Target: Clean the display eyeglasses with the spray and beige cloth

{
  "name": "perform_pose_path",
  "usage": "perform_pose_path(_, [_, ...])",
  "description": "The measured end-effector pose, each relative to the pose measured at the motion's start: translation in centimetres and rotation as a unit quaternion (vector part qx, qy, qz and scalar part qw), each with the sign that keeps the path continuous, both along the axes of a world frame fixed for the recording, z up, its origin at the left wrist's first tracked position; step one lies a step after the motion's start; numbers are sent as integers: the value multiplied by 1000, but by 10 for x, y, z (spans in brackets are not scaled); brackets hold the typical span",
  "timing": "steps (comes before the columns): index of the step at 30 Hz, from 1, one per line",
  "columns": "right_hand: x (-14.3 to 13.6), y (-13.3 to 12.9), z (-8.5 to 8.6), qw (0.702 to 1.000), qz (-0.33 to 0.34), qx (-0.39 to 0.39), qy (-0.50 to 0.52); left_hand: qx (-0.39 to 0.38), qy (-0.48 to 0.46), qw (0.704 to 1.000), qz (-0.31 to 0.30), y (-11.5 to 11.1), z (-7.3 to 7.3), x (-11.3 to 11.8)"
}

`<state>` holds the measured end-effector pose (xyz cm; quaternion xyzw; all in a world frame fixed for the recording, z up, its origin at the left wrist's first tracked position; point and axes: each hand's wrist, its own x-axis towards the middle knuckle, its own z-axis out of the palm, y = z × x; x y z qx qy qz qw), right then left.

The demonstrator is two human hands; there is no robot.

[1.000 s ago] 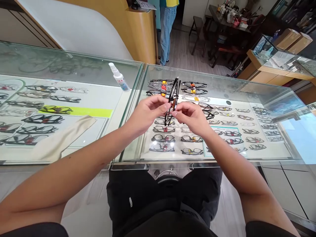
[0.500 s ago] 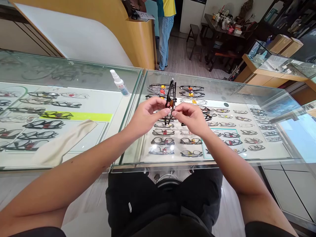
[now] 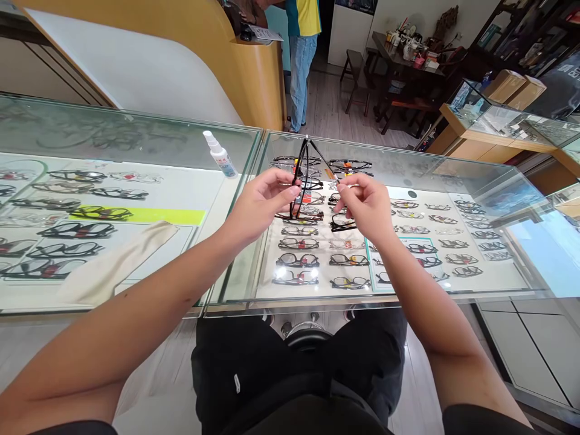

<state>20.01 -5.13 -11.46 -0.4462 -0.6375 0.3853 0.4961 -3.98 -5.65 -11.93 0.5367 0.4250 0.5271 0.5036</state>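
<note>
A pair of black-framed glasses is held upright above the right glass display case. My left hand pinches the frame at its left side, thumb and fingers closed on it. One temple arm slants out to the right, and my right hand has its fingers closed on the end of that arm. Beneath both hands, rows of glasses lie inside the case, seen through the glass top.
A white spray bottle stands on the left case, with a cream cloth lying nearer its front edge. Beyond the cases a person in jeans stands by a wooden counter. Stools and a cluttered table are behind.
One temple arm of the glasses has swung open to the right. My right hand has moved right with its end, while my left hand has shifted slightly left, still holding the frame.
</note>
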Motion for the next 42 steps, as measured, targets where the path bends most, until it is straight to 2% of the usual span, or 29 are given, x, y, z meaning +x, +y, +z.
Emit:
perform_pose_path(5, [10, 7, -1, 989, -97, 103, -43, 6, 15, 1000, 6, 4, -1, -3])
perform_pose_path(11, [19, 11, 7, 962, -162, 205, -82, 4, 45, 999, 7, 4, -3, -4])
perform_pose_path(17, [11, 1, 4, 953, -134, 246, -118, 13, 36, 999, 9, 2, -2, -5])
perform_pose_path(20, [1, -8, -2, 947, -62, 264, -171, 20, 33, 999, 2, -2, 0, -2])
perform_pose_path(24, [-9, -15, -8, 920, 30, 304, -246, 33, 39, 998, -27, -9, 2, 5])
perform_pose_path(35, [-7, -11, -8, 888, -14, 322, -328, 32, 45, 998, -15, -10, -2, 8])
perform_pose_path(42, [-6, -6, -12, 899, -47, 320, -297, 52, 54, 997, 20, -8, 1, 5])
